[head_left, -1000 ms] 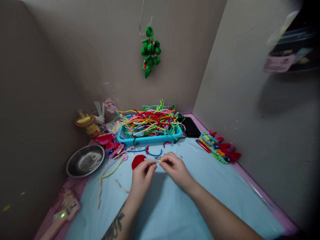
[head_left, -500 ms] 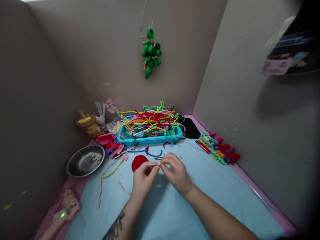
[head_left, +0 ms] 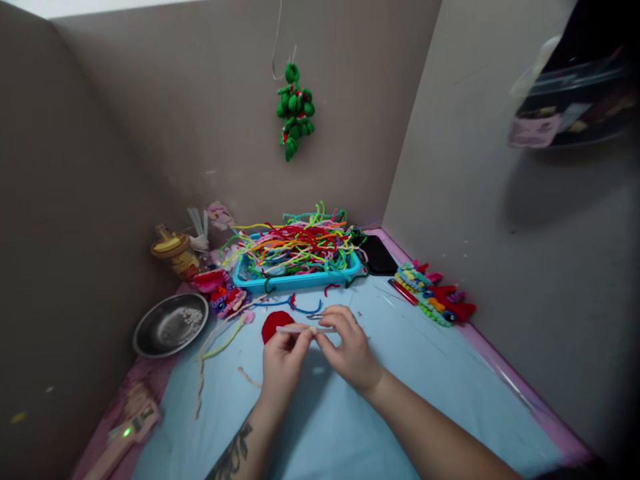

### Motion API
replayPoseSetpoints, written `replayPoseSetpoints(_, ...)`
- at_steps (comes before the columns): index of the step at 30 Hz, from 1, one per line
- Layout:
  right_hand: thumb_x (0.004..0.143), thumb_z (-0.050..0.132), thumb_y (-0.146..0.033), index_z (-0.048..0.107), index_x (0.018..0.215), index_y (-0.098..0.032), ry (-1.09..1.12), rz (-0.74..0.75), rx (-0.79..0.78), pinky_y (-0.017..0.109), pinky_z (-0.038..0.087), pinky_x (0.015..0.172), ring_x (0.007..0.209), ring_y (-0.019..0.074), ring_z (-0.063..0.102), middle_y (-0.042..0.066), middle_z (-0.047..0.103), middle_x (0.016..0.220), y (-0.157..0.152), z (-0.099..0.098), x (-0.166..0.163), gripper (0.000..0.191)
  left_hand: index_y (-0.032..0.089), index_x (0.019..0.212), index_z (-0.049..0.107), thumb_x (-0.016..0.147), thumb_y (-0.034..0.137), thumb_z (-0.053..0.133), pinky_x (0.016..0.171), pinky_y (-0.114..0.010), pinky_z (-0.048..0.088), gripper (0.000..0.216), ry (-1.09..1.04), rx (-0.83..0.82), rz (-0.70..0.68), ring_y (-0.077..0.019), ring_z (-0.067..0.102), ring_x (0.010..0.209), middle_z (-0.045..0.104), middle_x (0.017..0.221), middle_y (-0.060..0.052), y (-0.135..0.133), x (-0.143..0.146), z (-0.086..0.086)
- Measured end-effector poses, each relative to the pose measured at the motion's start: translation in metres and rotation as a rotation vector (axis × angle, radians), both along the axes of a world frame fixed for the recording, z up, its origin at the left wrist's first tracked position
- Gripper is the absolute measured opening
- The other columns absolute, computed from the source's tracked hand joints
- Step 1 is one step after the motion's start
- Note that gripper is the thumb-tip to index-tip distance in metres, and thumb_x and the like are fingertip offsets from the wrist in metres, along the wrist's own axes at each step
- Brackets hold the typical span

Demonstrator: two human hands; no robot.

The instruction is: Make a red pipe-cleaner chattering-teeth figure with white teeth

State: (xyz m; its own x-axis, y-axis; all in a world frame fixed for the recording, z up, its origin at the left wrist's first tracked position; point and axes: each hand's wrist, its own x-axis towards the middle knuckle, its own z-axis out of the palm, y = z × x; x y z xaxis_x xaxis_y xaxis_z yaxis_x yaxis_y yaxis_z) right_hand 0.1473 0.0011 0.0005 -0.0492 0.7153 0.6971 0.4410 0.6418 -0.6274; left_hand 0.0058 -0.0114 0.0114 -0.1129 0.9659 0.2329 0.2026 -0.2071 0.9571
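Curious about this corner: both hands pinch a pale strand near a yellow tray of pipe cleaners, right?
No: the head view shows the tray of pipe cleaners is turquoise, not yellow. The left hand and right hand pinch the pale strand.

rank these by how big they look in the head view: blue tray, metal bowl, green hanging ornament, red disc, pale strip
1. blue tray
2. metal bowl
3. green hanging ornament, but it hangs farther back, so its real rank is unsure
4. red disc
5. pale strip, pinched by left hand and right hand
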Motion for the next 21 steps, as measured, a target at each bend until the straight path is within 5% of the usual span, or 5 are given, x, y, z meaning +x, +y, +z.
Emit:
replayPoseSetpoints(9, 0.086, 0.051, -0.019, 0.063, 0.092, -0.020, 0.015, 0.195, -0.101, 0.033, 0.050, 0.076, 0.085, 0.0190, 0.059, 0.007, 0.060, 0.088, 0.0033, 0.0048, 0.0070, 0.013, 0.017, 0.087, 0.064, 0.083, 0.018, 0.055, 0.065, -0.025, 0.050, 0.011, 0.258, 0.313, -0.089, -0.0155, 0.063, 0.074, 0.068, 0.081, -0.005, -0.0013, -0.0033, -0.0015)
replayPoseSetpoints(14, 0.087, 0.053, -0.021, 0.062, 0.084, -0.020, 0.043, 0.277, -0.160, 0.031, 0.049, 0.072, 0.081, 0.0172, 0.058, 0.005, 0.059, 0.082, 0.0051, 0.0042, 0.0070, 0.010, 0.018, 0.086, 0.063, 0.084, 0.017, 0.054, 0.065, -0.025, 0.049, 0.010, 0.293, 0.318, -0.078, -0.0149, 0.063, 0.071, 0.068, 0.079, -0.004, -0.0006, -0.0047, -0.0029)
replayPoseSetpoints(21, 0.084, 0.058, -0.025, 0.060, 0.075, -0.020, 0.172, 0.203, -0.269, 0.030, 0.045, 0.070, 0.077, 0.0172, 0.056, 0.003, 0.058, 0.077, 0.0089, 0.0022, 0.0077, 0.011, 0.018, 0.084, 0.066, 0.084, 0.018, 0.055, 0.062, -0.023, 0.048, 0.011, 0.295, 0.228, -0.056, -0.0140, 0.063, 0.070, 0.069, 0.081, -0.004, 0.0000, -0.0049, -0.0039)
